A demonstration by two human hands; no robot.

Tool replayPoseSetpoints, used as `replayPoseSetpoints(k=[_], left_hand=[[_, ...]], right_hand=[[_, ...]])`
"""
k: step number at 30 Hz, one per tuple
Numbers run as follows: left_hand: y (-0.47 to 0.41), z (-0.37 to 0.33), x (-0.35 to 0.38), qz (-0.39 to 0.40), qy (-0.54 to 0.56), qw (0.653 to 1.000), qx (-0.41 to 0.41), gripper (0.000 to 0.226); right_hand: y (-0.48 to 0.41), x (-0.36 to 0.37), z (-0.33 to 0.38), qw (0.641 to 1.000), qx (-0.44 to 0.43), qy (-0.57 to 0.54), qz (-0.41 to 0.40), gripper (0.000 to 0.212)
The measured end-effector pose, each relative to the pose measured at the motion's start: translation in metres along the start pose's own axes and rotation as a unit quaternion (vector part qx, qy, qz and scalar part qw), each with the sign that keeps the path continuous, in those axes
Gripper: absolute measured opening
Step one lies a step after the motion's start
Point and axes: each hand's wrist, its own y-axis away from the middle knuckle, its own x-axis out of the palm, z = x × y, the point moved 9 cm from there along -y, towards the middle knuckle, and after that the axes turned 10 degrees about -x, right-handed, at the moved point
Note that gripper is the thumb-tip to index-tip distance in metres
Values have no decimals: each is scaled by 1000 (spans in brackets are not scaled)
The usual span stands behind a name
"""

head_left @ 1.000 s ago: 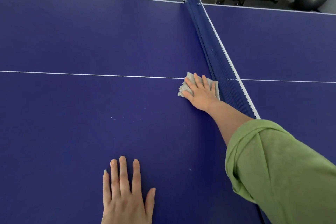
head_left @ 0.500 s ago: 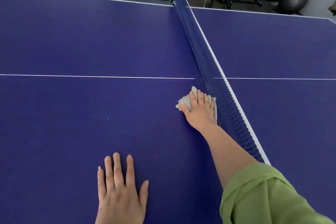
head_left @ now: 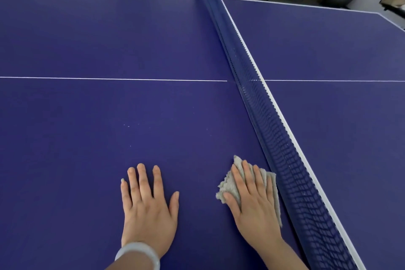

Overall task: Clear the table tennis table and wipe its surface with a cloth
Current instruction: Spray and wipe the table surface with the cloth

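Head: R hand point(head_left: 255, 208) flat on cloth point(head_left: 228, 188), long axis along net point(head_left: 271, 136).

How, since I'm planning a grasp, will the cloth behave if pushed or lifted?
Probably floppy: the cloth bunches and folds under the flat right hand. Likely light, being thin. It should slide readily across the smooth table.

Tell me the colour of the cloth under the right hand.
Plain pale grey; the fluffy cloth shows best in the head view.
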Motion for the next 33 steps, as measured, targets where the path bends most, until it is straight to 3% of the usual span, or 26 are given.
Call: replayPoseSetpoints(k=[3,6,10,12,14,17,20,24,26,28,31,33], left_hand=[[0,-1,-1,-1,-2,1000,0,75],[0,-1,0,6,-8,1000,-2,75],[-1,-2,0,4,-10,1000,-3,74],[-1,-2,0,6,-11,1000,-4,74],[0,-2,0,8,-12,1000,-5,74],[0,-3,1,16,-15,1000,-5,73],[0,-2,2,21,-20,1000,-8,73],[1,-1,1,19,-15,1000,-10,73],[1,-1,1,16,-15,1000,-6,72],[1,-2,1,14,-12,1000,-5,72],[1,-2,2,19,-2,1000,-6,73],[1,-1,3,19,5,1000,-7,73]], right_hand=[[-53,-6,-8,999,40,-8,-8,70],[-114,-4,1,997,62,-26,35,70],[-98,0,71,995,-90,-19,49,71],[-66,1,72,989,-139,-6,42,70],[-44,1,38,994,-104,22,18,67],[-44,-6,-17,999,38,34,-8,72],[-79,-3,-1,996,90,1,-7,76],[-105,5,86,994,-107,-4,39,75],[-97,10,89,983,-174,1,56,72],[-91,6,55,992,-123,11,22,70],[-84,-4,11,998,49,28,-13,72],[-88,1,23,997,79,9,-6,69]])
